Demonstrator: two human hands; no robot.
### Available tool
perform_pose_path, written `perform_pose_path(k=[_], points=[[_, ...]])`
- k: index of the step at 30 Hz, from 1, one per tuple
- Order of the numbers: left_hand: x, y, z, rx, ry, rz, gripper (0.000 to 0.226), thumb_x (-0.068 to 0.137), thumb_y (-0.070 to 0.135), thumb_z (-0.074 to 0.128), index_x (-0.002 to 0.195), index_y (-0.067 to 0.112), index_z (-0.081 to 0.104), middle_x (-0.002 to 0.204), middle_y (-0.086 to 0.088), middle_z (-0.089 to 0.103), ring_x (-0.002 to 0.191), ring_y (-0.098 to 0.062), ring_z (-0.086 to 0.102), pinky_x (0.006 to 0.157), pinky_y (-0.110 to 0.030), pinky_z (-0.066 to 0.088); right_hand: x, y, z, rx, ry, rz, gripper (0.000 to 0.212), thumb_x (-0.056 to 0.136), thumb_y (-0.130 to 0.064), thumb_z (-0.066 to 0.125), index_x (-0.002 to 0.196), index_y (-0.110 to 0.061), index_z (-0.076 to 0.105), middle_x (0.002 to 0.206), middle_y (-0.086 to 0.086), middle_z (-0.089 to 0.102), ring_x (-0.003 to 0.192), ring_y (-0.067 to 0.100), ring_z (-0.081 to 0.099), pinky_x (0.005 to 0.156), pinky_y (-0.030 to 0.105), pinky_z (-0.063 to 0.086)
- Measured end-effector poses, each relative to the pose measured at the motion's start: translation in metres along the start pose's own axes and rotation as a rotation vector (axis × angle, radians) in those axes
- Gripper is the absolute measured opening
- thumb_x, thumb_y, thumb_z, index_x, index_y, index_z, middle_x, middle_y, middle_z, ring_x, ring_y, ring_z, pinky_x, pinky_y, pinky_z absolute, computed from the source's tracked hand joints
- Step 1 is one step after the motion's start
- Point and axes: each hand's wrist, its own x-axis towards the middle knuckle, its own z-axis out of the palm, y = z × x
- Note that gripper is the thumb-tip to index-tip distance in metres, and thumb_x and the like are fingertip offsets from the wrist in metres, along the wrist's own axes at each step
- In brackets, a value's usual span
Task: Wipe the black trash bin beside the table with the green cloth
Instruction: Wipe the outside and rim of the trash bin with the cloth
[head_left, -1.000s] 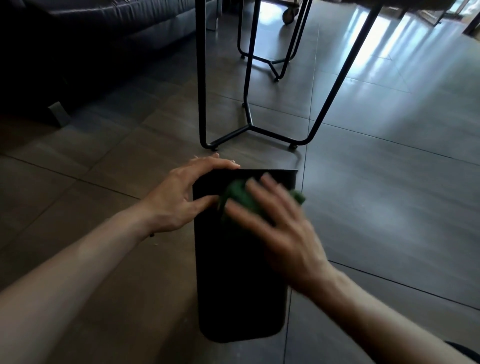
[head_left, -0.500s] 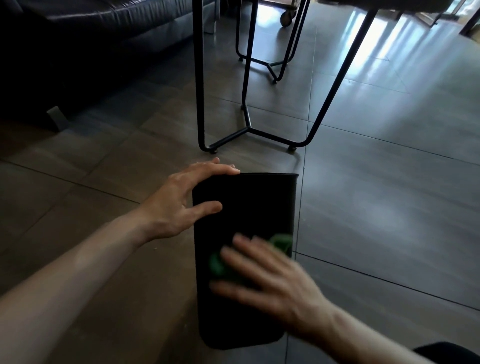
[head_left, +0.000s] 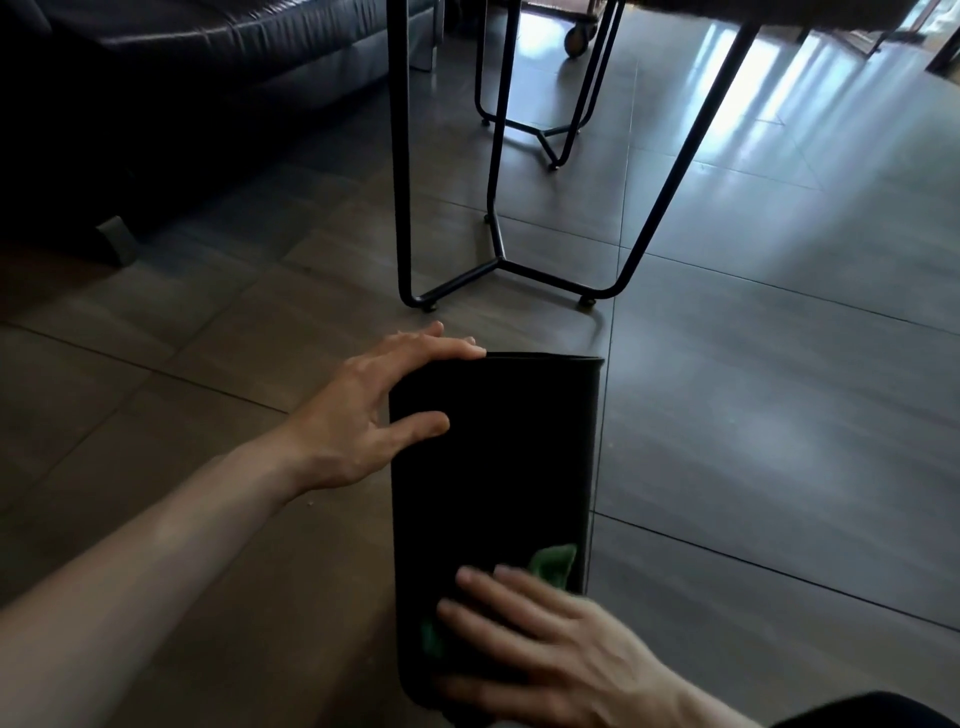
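The black trash bin lies on its side on the tiled floor, its far end pointing toward the table legs. My left hand rests on the bin's far left corner, fingers over the edge and thumb on the top face. My right hand presses the green cloth flat against the near end of the bin with spread fingers. Most of the cloth is hidden under the hand; green shows past the fingertips and at the left by the thumb.
Black metal table legs stand on the floor just beyond the bin. A dark sofa fills the upper left. A second metal frame and a caster wheel are farther back. Bare tiles stretch to the right.
My right hand has slid the green cloth down the bin's top face, from the far end toward the near end. My left hand has stayed on the far left corner.
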Motion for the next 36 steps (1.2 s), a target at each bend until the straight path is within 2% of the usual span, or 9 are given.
perform_pose_path(k=[6,8,11,14,18,22,28,32,36], points=[[0.000,-0.004,0.000,0.038,0.011,0.014,0.063,0.086,0.009,0.077,0.139,0.035,0.053,0.145,0.013,0.055,0.147,-0.002,0.034,0.121,-0.029,0.029,0.057,0.085,-0.036,0.141,0.341,0.654,0.044,0.107,-0.033,0.056,0.150,-0.034,0.049,0.163,0.013,0.039,0.157,0.035,0.024,0.116,0.059,0.039],[-0.001,-0.004,0.000,0.050,0.017,0.009,0.062,0.087,0.010,0.076,0.139,0.035,0.053,0.145,0.011,0.056,0.147,-0.003,0.035,0.122,-0.032,0.029,0.059,0.077,-0.030,0.124,0.345,0.599,0.045,0.105,-0.031,0.060,0.150,-0.033,0.051,0.163,0.014,0.040,0.156,0.038,0.026,0.118,0.060,0.037],[0.000,-0.003,0.000,0.045,0.016,0.006,0.062,0.086,0.012,0.077,0.139,0.035,0.053,0.145,0.013,0.056,0.147,-0.004,0.035,0.122,-0.040,0.030,0.027,0.032,-0.004,0.081,0.203,0.229,0.042,0.107,-0.023,0.058,0.148,-0.030,0.055,0.162,0.013,0.042,0.154,0.040,0.029,0.122,0.055,0.033],[-0.002,0.002,0.002,0.056,0.003,0.030,0.061,0.084,0.021,0.073,0.139,0.037,0.052,0.146,0.018,0.054,0.147,-0.003,0.034,0.121,-0.045,0.030,-0.010,-0.002,0.008,-0.127,0.014,0.012,0.052,0.113,-0.028,0.039,0.163,-0.024,0.025,0.171,0.015,0.018,0.159,0.037,0.014,0.123,0.041,0.033],[-0.006,0.001,0.002,0.161,0.018,0.069,0.066,0.083,0.025,0.075,0.143,0.035,0.048,0.148,0.018,0.051,0.146,-0.004,0.037,0.118,-0.042,0.035,0.003,0.036,-0.015,0.090,0.160,0.253,0.049,0.107,-0.030,0.056,0.154,-0.034,0.045,0.166,0.009,0.036,0.154,0.036,0.031,0.119,0.050,0.040],[-0.011,-0.003,0.003,0.265,0.008,0.101,0.088,0.072,0.044,0.084,0.148,0.034,0.041,0.154,0.016,0.044,0.146,-0.007,0.036,0.116,-0.042,0.038,0.040,0.080,-0.038,0.200,0.331,0.690,0.040,0.110,-0.042,0.043,0.148,-0.033,0.054,0.163,0.010,0.040,0.156,0.034,0.026,0.112,0.061,0.044],[-0.008,-0.010,0.005,0.377,0.034,0.139,0.098,0.069,0.055,0.082,0.151,0.033,0.035,0.159,0.014,0.034,0.148,-0.008,0.033,0.117,-0.044,0.037,0.013,0.030,-0.005,0.078,0.192,0.350,0.049,0.104,-0.034,0.063,0.151,-0.035,0.050,0.161,0.012,0.043,0.152,0.038,0.035,0.116,0.055,0.041],[-0.006,-0.015,0.006,0.385,0.021,0.141,0.100,0.069,0.061,0.080,0.152,0.036,0.032,0.160,0.016,0.032,0.148,-0.006,0.032,0.118,-0.040,0.034,-0.015,0.009,-0.003,-0.028,-0.034,0.064,0.050,0.108,-0.034,0.054,0.155,-0.041,0.040,0.164,0.004,0.040,0.154,0.034,0.032,0.112,0.043,0.048],[-0.002,-0.022,0.005,0.348,0.024,0.125,0.099,0.069,0.057,0.082,0.152,0.036,0.032,0.157,0.014,0.038,0.148,-0.010,0.032,0.118,-0.043,0.036,0.010,0.051,-0.019,0.140,0.158,0.327,0.041,0.104,-0.024,0.063,0.144,-0.034,0.059,0.160,0.009,0.045,0.153,0.033,0.035,0.116,0.050,0.043]])
